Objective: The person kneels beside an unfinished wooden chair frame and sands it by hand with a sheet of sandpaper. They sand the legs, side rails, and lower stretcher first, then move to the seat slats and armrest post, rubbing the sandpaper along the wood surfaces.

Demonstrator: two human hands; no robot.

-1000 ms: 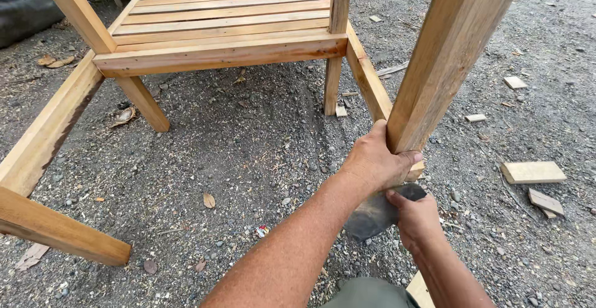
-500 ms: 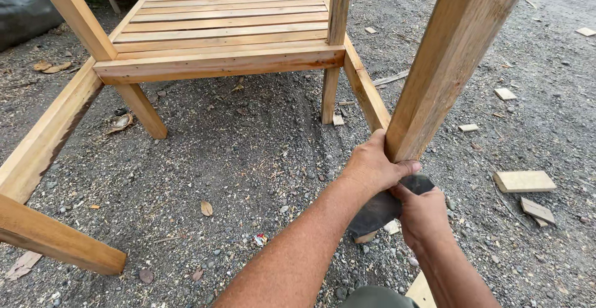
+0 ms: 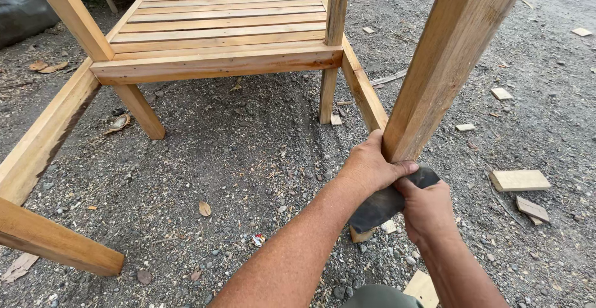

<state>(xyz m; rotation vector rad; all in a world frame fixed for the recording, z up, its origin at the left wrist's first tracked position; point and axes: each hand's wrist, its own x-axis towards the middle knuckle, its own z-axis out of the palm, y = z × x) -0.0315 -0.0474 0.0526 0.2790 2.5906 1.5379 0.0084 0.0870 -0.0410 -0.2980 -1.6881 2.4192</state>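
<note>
Left hand (image 3: 371,170) wraps the slanted wooden post (image 3: 447,66) low at centre-right of the frame, grip closed on it to steady it. Right hand (image 3: 428,212) just below, grip pinching a dark flat piece (image 3: 380,205) against the post's foot. Slatted wooden frame (image 3: 217,29) upper left, offcuts (image 3: 519,180) right on gravel.

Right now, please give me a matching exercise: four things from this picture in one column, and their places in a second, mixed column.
Things:
1. left hand
2. right hand
3. slatted wooden platform
4. flat wood offcut

Places:
a. on the gravel at right
b. gripping the wooden post near its lower end
c. beyond the hands, raised on legs
d. holding a dark blade-like tool under the post

Pairs: 1-b, 2-d, 3-c, 4-a
</note>
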